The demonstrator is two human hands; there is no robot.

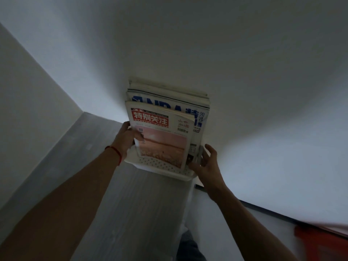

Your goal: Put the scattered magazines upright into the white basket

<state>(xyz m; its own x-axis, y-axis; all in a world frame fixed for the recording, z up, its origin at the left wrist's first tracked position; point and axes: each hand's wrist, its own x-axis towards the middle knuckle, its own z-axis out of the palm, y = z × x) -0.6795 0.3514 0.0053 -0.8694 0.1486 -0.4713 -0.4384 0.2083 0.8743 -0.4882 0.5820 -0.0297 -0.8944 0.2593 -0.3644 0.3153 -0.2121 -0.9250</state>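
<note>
Left hand (125, 138) grips magazine (162, 140); right hand (208, 164) open.

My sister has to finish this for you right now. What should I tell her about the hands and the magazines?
Left hand: grips the left edge of the front magazine, the one with the red title and pink cover.
Right hand: open, fingers against the right end of the white basket.
Magazines: the front one, a blue-titled magazine and more behind stand upright in the basket on the grey shelf, against the wall.
Done: those are in.
Left: any others lie out of view; look around.
</note>
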